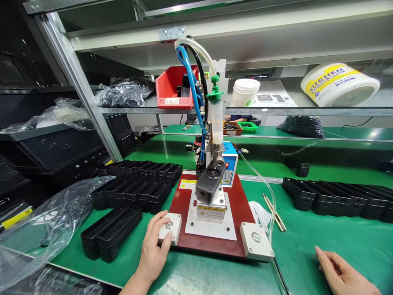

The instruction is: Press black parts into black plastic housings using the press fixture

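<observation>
Housing (208, 188), black and set at an angle, sits in the machine (211, 212) at centre, below the syringe (217, 123). The left hand (153, 239) lies on the left button box (175, 230) — fingers parted, clasping nothing — while the right hand (344, 272) curls loosely, near right (whether around anything, I cannot tell).

Factory workshop, green workbench (301, 250), syringe dispenser (217, 125)
</observation>
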A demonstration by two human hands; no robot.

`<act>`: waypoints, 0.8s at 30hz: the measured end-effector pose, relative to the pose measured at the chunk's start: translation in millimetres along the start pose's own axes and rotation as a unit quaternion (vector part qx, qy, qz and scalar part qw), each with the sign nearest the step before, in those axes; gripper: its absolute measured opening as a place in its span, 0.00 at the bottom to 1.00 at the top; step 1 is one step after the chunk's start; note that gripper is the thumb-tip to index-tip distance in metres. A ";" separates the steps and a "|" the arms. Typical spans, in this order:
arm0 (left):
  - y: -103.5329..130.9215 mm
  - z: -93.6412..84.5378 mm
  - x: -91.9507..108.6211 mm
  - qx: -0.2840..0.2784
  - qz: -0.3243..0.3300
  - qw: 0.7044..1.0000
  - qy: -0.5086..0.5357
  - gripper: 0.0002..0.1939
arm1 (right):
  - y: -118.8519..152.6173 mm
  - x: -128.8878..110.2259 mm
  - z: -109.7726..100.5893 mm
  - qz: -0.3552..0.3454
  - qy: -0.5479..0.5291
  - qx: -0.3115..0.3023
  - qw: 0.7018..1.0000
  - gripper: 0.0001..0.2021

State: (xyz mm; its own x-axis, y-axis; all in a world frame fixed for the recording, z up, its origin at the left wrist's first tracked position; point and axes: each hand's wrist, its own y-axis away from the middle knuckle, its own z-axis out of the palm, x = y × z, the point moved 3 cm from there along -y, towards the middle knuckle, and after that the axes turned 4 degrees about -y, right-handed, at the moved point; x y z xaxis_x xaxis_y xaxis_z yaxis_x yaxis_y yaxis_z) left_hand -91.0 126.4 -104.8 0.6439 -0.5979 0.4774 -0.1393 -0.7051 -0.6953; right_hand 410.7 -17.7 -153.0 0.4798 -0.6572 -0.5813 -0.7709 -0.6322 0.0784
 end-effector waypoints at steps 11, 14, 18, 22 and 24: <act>-0.1 -0.3 1.1 0.001 0.003 1.000 -0.001 0.12 | -0.9 0.6 0.9 0.001 -0.011 0.004 1.000 0.29; -0.2 -0.4 1.0 0.003 0.005 1.000 -0.003 0.12 | -1.0 0.3 0.9 -0.004 -0.016 0.007 1.000 0.29; 1.3 0.5 -0.6 0.002 0.007 1.000 -0.002 0.12 | -1.9 1.8 0.8 -0.004 -0.009 0.010 1.000 0.28; 1.9 1.7 -2.2 0.000 0.006 1.000 -0.002 0.13 | -1.2 0.3 1.0 -0.010 -0.006 0.011 1.000 0.28; 1.6 1.8 -2.5 -0.001 0.007 1.000 -0.003 0.13 | 0.0 -1.5 0.9 -0.008 -0.003 0.013 1.000 0.28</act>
State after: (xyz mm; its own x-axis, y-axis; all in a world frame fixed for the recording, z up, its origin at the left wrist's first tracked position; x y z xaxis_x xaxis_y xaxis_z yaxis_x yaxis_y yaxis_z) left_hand -91.5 127.5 -108.1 0.6458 -0.6058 0.4647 -0.1495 -0.6973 -0.7010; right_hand 409.6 -16.4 -152.8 0.4898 -0.6440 -0.5877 -0.7737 -0.6318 0.0475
